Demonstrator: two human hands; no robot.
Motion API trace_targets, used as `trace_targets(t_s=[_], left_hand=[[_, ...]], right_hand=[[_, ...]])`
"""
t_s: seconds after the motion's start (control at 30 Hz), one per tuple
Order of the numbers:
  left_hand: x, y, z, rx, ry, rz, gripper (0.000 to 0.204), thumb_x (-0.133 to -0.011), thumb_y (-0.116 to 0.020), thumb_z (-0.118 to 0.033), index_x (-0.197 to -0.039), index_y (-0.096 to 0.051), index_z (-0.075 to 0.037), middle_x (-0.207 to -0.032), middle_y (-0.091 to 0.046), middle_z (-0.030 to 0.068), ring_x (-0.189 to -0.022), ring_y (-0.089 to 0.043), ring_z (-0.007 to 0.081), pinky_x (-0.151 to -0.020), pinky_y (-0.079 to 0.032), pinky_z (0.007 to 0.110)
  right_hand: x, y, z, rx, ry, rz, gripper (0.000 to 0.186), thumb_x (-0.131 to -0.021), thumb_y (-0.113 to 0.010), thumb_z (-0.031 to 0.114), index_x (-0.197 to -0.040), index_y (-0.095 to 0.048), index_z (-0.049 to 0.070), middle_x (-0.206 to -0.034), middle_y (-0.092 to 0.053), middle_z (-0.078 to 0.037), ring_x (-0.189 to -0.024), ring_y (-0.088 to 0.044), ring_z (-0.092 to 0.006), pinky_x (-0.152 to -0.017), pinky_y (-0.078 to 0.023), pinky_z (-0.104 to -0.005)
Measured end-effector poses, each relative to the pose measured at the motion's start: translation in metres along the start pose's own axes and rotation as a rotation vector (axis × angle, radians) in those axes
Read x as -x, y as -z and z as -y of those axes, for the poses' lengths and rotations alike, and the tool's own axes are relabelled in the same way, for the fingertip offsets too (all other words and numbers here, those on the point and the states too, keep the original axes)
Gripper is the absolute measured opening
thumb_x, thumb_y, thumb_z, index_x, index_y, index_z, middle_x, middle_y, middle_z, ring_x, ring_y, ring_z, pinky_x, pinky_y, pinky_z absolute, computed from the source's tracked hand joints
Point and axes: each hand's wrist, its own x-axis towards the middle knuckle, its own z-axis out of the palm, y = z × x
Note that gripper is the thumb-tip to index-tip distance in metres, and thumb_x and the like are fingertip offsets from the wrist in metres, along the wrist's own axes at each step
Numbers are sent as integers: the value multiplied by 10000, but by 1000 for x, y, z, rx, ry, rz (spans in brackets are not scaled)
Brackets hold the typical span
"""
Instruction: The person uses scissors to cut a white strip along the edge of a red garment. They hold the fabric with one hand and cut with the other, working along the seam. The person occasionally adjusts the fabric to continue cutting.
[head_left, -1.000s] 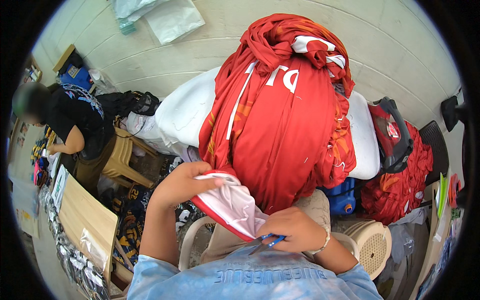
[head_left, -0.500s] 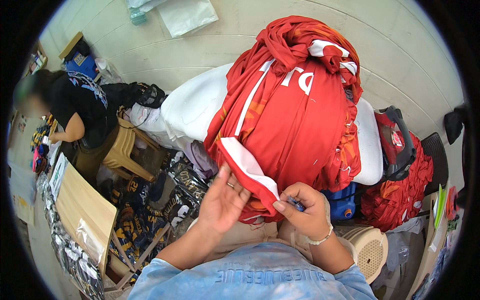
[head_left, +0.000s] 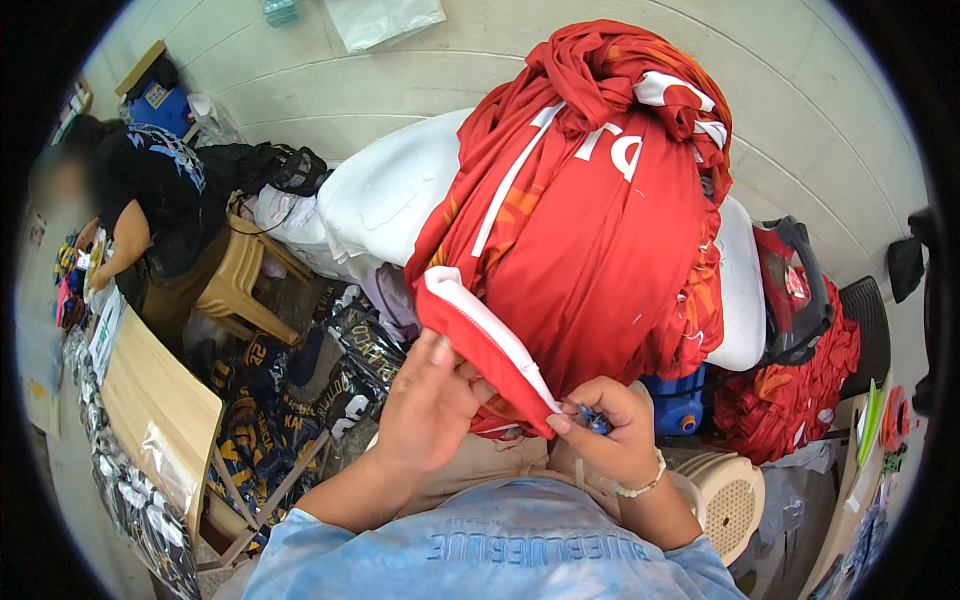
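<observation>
A big heap of red shiny garments [head_left: 600,270] with white and orange parts lies draped in front of me. A red and white strip of garment edge [head_left: 490,345] stretches between my hands. My left hand [head_left: 430,405] grips its left end, thumb up and fingers partly curled behind the cloth. At its lower right end, my right hand [head_left: 615,425] pinches the cloth between thumb and fingertips. A small blue object [head_left: 596,420], perhaps a thread snipper, is tucked in the right hand's fingers; most of it is hidden.
The heap rests on a white padded surface [head_left: 385,195]. At left are a wooden board [head_left: 155,400], a tan plastic chair [head_left: 245,280], dark printed garments [head_left: 265,430] on the floor and another person [head_left: 150,210]. To the right stand a beige stool [head_left: 725,500] and more red garments [head_left: 785,400].
My left hand has turned from palm-up to gripping the garment edge. The strip now shows more red and is tilted over. The co-worker's arms have shifted.
</observation>
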Motion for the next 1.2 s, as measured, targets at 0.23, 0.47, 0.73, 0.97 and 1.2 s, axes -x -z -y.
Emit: trace_targets(t_s=[0.23,0.47,0.73,0.97,1.2], left_hand=[[-3,-6,1,-352,-128,15,616,-888,-541,37,-1427,-254,-51,-1159,-570,83,-1088,-554,154,-920,-468,330],[-4,-19,-2,-466,-127,-16,630,-878,-534,79,-1424,-245,-45,-1079,-603,86,-1015,-606,175,-888,-505,316],[-3,-22,-7,-383,-38,-54,666,-881,-537,66,-1441,-209,-84,-1066,-610,106,-988,-624,194,-847,-547,351],[-5,-20,-5,-386,-52,-31,669,-875,-524,53,-1440,-203,-108,-1159,-582,141,-998,-634,233,-804,-580,373],[-4,-25,-1,-340,-31,-35,630,-884,-524,37,-1419,-221,-97,-1226,-539,130,-1029,-615,228,-832,-568,386]], right_hand=[[-7,-4,6,78,53,1,186,-756,-722,45,-875,-581,15,-784,-614,-43,-662,-534,-58,-577,-403,-206],[-4,-5,16,292,236,-103,314,-727,-780,115,-941,-586,-8,-716,-608,-87,-590,-587,-143,-540,-447,-249],[-5,-8,6,350,293,-129,319,-716,-791,112,-933,-596,-16,-701,-610,-99,-577,-611,-173,-519,-459,-263],[-9,-10,11,352,295,-132,317,-716,-793,99,-930,-593,-23,-710,-619,-103,-589,-622,-169,-528,-470,-258],[-16,-15,13,307,311,-156,289,-736,-779,84,-918,-579,-18,-738,-638,-102,-626,-633,-139,-553,-483,-240]])
